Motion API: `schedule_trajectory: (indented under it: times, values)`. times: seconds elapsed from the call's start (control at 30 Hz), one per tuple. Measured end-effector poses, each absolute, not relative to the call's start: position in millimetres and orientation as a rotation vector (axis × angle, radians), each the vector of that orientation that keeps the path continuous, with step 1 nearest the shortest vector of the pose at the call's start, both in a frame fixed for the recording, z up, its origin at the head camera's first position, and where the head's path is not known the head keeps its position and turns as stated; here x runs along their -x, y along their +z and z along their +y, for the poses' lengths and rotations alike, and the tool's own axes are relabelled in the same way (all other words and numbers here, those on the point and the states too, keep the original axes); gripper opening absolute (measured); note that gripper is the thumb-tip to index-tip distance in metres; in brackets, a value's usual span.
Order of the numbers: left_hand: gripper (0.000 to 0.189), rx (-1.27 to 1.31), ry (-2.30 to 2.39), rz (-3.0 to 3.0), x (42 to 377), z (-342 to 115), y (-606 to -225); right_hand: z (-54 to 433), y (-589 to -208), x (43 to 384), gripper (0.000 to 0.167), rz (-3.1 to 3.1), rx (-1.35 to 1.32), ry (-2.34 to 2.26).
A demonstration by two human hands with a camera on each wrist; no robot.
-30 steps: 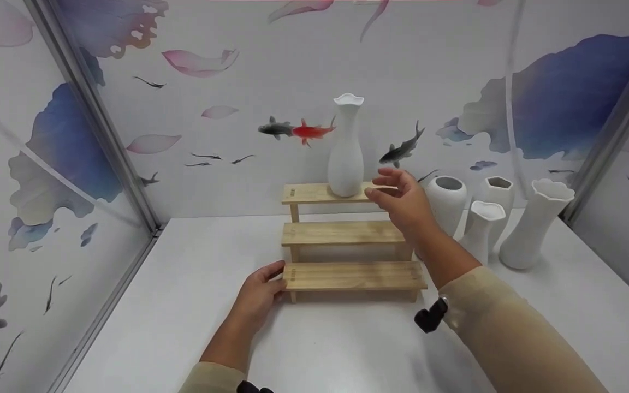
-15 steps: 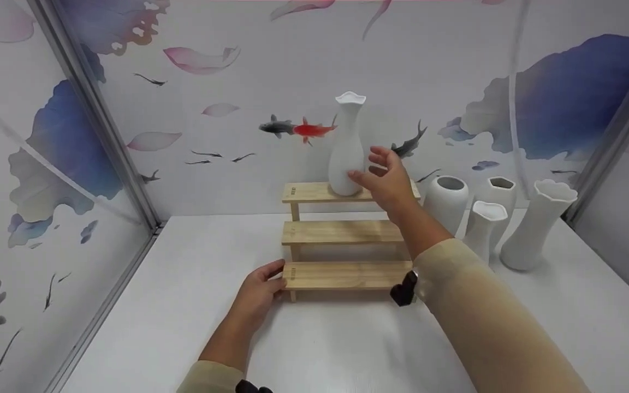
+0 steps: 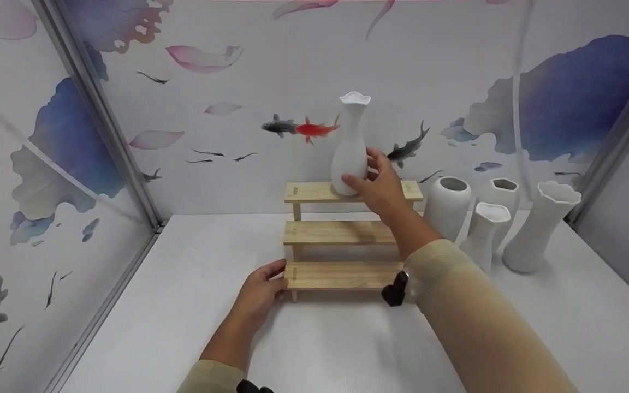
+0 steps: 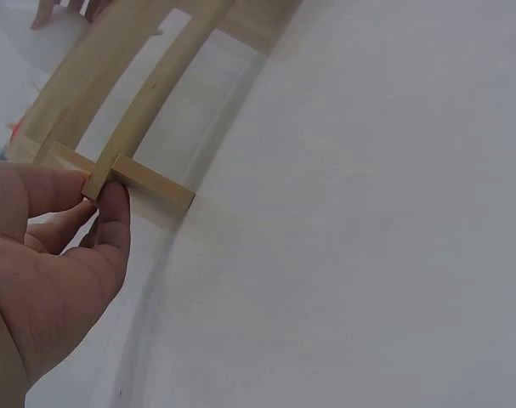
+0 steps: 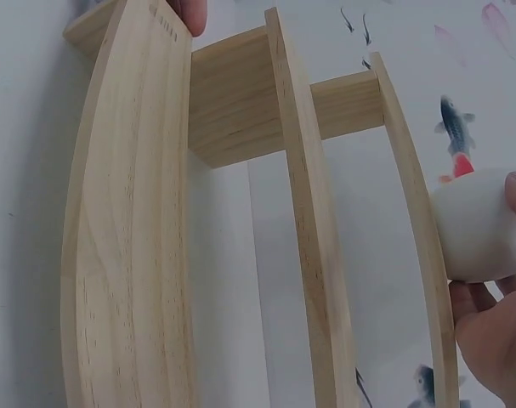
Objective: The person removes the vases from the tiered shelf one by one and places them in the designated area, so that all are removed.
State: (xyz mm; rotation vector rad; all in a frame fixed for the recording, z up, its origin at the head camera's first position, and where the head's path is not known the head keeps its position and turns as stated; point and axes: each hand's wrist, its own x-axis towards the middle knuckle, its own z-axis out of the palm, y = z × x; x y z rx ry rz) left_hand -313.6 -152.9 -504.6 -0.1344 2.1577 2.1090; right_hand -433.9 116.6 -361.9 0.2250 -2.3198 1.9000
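Note:
A tall white vase (image 3: 350, 142) with a wavy rim stands upright on the top tier of a three-tier wooden stand (image 3: 331, 275). My right hand (image 3: 383, 188) grips the vase low on its body, thumb in front and fingers round the right side. In the right wrist view, the vase's lower part (image 5: 479, 225) sits against the top board between thumb and fingers. With thumb and fingers, my left hand (image 3: 260, 292) pinches the left end of the lowest tier. The left wrist view shows that hand (image 4: 62, 263) at the board's end (image 4: 94, 183).
Several more white vases stand on the white table (image 3: 200, 262) right of the stand: a rounded one (image 3: 445, 207), a small narrow one (image 3: 484, 234), and a wide-mouthed one (image 3: 535, 229) farthest right. A printed wall panel (image 3: 227, 180) rises close behind the stand.
My right hand has moved left to the vase and its fingers have closed round the lower body. The left hand keeps its place on the stand.

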Motion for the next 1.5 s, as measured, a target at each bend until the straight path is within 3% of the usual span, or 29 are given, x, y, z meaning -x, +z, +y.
schedule_trajectory:
  times: [0.43,0.9,1.5]
  values:
    - [0.052,0.146,2.090,2.174,313,-152,-504,131,-367,413,0.086,-2.186,-0.283,1.949]
    - [0.053,0.161,2.087,2.161,314,-152,-506,161,-379,354,0.089,-2.110,-0.333,2.013]
    - [0.054,0.125,2.099,2.156,314,-154,-507,210,-401,285,0.080,-2.135,-0.222,1.918]
